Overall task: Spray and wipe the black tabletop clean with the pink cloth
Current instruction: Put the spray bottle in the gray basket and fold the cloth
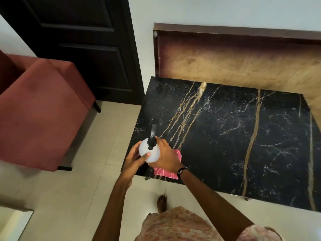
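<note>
A black marble tabletop (225, 129) with gold and white veins fills the right half of the view. Over its near left corner I hold a white round spray bottle (149, 152) with a black nozzle that points away from me. My right hand (165, 157) wraps the bottle from the right. My left hand (134, 159) cups it from the left, thumb on the bottle's front. A pink cloth (167, 172) with white stripes lies on the table's near edge, mostly hidden under my right hand and wrist.
A red upholstered chair (40, 110) stands to the left on the pale tiled floor (69, 197). A dark door (83, 46) is behind it. A wooden panel (234, 58) leans against the wall behind the table. My bare foot (161, 203) is near the table's edge.
</note>
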Tool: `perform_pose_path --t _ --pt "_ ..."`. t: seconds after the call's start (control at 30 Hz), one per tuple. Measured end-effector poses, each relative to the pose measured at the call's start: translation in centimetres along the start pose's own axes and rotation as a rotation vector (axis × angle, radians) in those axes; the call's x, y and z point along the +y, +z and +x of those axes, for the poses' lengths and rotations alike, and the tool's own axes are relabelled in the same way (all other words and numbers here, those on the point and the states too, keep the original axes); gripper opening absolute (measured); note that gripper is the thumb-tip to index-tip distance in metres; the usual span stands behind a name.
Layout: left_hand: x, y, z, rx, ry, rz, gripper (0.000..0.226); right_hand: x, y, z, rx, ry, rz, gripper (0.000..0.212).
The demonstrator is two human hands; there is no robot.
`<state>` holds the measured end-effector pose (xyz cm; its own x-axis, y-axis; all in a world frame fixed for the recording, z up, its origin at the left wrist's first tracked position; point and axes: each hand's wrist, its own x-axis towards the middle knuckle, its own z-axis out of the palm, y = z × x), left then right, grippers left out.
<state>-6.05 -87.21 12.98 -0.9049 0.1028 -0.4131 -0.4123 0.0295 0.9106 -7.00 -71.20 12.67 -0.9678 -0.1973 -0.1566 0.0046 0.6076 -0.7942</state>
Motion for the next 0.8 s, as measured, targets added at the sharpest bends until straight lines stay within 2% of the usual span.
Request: perform_pose_path --t 0.17,0.33,0.47,0.67,0.8 --pt "2.2 6.4 -0.9 -0.022 -0.056 -0.038 0.041 1.6 -7.4 -4.1 0.021 0.027 0.029 0.099" --pt "3.1 16.1 -3.1 -0.092 -0.232 -0.240 0.048 4.9 -14.6 -9.8 0.073 0.074 0.102 0.092" --pt "3.3 23.8 -5.1 -0.197 -0.230 -0.234 0.046 8.3 -20.2 -14.3 0.073 0.097 0.088 0.095" --pt "3.8 34.2 -6.3 -0.257 -0.271 -0.255 0.053 12.9 -28.3 -19.7 0.092 0.150 0.070 0.090" --pt "4.4 40.3 -6.2 -0.315 -0.269 -0.261 0.039 15.3 -32.8 -21.7 0.136 0.221 0.196 0.070"
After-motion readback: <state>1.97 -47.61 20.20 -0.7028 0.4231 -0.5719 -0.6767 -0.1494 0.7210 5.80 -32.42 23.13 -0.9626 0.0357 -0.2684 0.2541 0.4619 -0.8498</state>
